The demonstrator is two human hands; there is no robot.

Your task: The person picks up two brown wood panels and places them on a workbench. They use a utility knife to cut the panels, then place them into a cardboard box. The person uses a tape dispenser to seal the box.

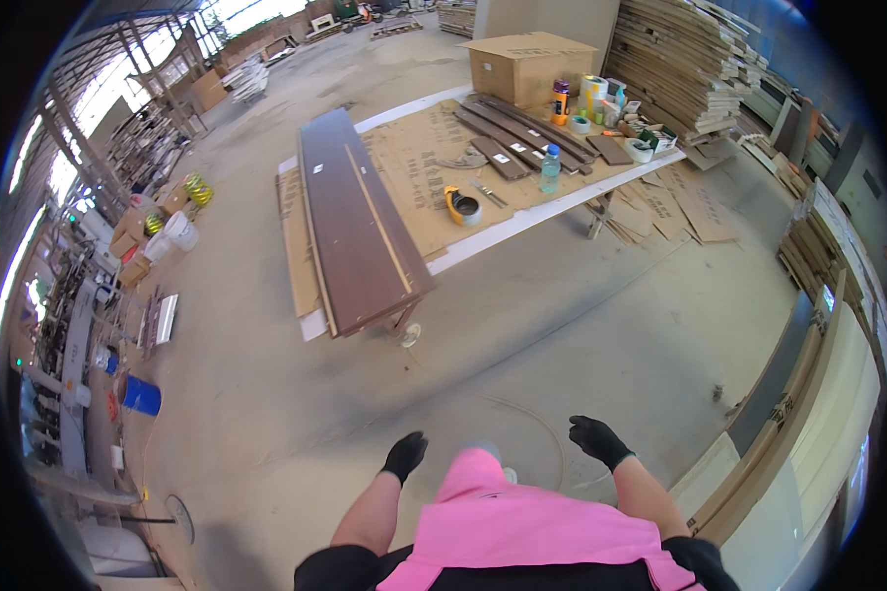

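My left hand (405,455), in a black glove, hangs above the concrete floor with its fingers together and nothing in it. Opposite, past my pink apron (532,521), my right hand (600,441) wears the same kind of glove; its fingers are curled and hold nothing. Neither hand touches anything. Ahead stands a worktable covered with cardboard (406,159). Across its left end lies a long dark-brown panel (355,236) with a thin light strip (377,214) on top. A roll of tape in a yellow dispenser (462,206) and a water bottle (551,171) stand nearer its front edge.
Brown boards (521,133), a cardboard box (532,70) and an orange can (559,103) occupy the table's far side. Long panels (806,421) lean close on my right. Machinery (77,354) and a blue drum (140,395) line the left. A hose (551,428) curves over the floor.
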